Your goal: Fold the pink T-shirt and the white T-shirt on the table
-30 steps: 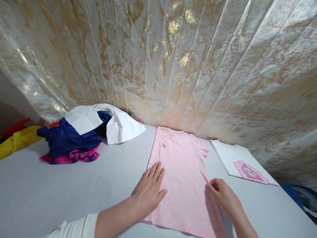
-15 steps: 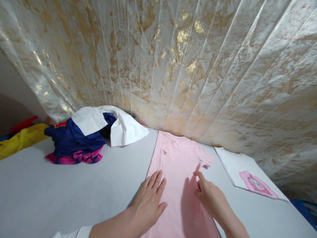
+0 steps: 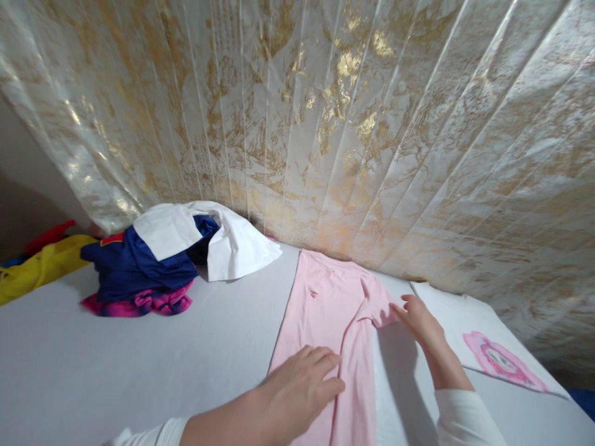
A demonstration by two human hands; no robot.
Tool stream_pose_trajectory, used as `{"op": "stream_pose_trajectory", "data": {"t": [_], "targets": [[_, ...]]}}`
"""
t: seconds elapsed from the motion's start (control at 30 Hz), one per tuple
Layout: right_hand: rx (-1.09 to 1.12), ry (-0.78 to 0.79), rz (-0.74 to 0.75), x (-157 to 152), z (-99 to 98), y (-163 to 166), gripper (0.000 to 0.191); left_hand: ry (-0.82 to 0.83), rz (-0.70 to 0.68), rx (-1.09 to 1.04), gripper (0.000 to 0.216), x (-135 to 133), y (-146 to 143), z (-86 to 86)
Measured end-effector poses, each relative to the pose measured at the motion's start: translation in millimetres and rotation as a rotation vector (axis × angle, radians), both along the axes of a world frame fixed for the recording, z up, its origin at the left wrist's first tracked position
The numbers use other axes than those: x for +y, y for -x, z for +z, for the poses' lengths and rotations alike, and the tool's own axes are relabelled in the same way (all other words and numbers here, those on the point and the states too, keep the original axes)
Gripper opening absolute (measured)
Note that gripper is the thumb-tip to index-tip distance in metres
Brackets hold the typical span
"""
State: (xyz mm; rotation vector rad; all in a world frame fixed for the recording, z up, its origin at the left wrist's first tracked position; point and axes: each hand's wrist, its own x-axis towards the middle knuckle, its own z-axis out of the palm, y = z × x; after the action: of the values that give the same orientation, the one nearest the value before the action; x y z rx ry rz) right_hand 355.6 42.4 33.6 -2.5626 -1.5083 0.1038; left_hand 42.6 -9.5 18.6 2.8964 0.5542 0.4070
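A pink T-shirt (image 3: 334, 291) lies lengthwise on the white surface, its neckline at the far end. Its right side is folded inward over the body, leaving a long crease down the middle. My left hand (image 3: 309, 378) rests on the lower part near that fold, fingers slightly bent and apart, holding nothing. At the short right sleeve, my right hand (image 3: 421, 322) pinches the sleeve's edge between thumb and finger.
On the right lies a folded white shirt (image 3: 437, 303) with a pink character print. To the left, a heap holds a white garment (image 3: 242, 244), a navy garment (image 3: 139, 266) and a magenta one (image 3: 153, 303). Yellow cloth (image 3: 46, 266) lies farther left. A gold-patterned curtain (image 3: 297, 124) hangs behind.
The T-shirt's right side has come over inward. My right hand has moved outward and away from me to the sleeve. My left hand has shifted right and nearer to me.
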Motion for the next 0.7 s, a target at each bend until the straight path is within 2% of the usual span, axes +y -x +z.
{"op": "stream_pose_trajectory", "data": {"t": [0.1, 0.17, 0.33, 0.43, 0.5, 0.6, 0.7], "targets": [[-0.012, 0.018, -0.062, 17, -8.4, -21, 0.036, -0.057, -0.092, -0.007, 0.003, 6, -13, -4.0], [0.009, 0.028, -0.053, 26, -9.0, -22, 0.025, -0.105, -0.113, -0.026, 0.009, 8, -19, -8.3], [0.107, -0.040, 0.012, 62, 14.1, -7, 0.030, -0.138, -0.127, -0.085, 0.011, 10, -32, -17.5], [0.227, -0.092, 0.129, 90, 30.2, 20, 0.036, -0.065, -0.161, -0.130, 0.006, 6, -44, -25.6], [0.319, -0.100, 0.259, 104, 34.4, 44, 0.035, -0.029, -0.185, -0.163, 0.008, 2, -52, -31.3], [0.403, -0.052, 0.436, 110, 29.6, 71, 0.027, -0.028, -0.216, -0.162, 0.011, 0, -58, -36.9], [0.394, -0.029, 0.518, 98, 17.5, 74, 0.023, 0.003, -0.222, -0.146, 0.010, 2, -53, -38.0]]}}
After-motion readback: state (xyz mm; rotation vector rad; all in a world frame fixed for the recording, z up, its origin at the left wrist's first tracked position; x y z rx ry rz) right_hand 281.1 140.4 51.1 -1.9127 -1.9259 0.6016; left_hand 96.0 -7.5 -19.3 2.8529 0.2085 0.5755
